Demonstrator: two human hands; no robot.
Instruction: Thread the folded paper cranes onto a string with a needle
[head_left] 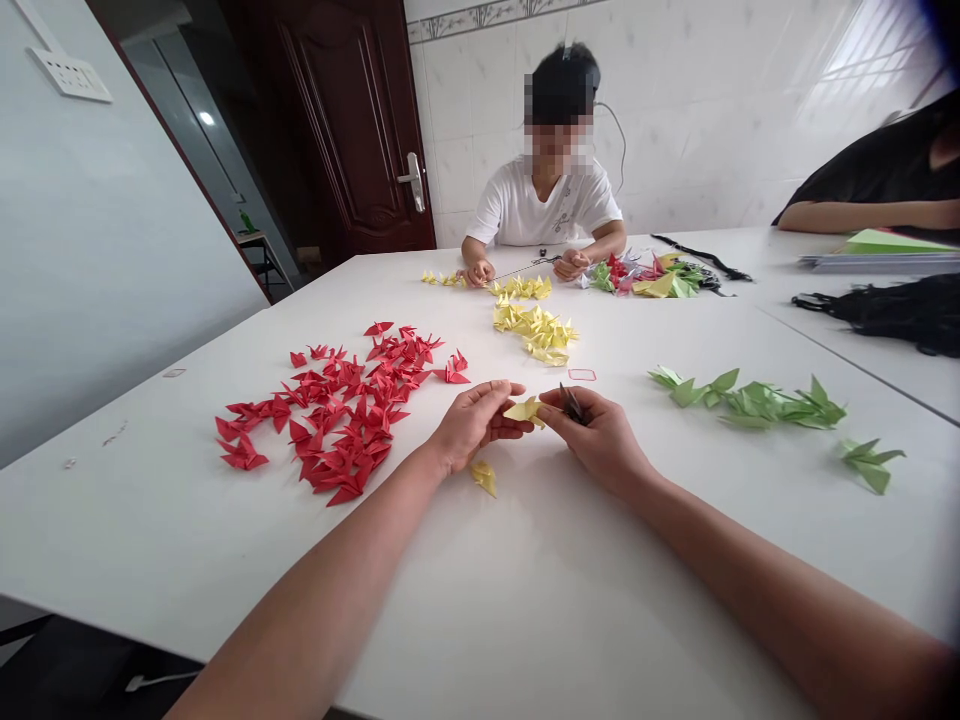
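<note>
Between my two hands is a yellow paper crane [527, 411], held above the white table. My left hand [478, 422] curls around its left side, thumb above and fingers beneath. At its right end, the thumb and forefinger of my right hand [600, 435] pinch the paper. A dark, pointed metal tool [574, 404] is also tucked in my right hand; its exact kind is partly hidden by the fingers. Just below my left hand, another yellow crane [484, 478] lies on the table.
Red paper cranes [352, 410] are spread at left, green ones [780, 402] at right, and yellow ones [536, 328] ahead. Across the white table [525, 600], a person in a white shirt [551, 205] handles a string. Black cords [885, 312] and paper sheets [877, 252] lie far right, near another person's arm.
</note>
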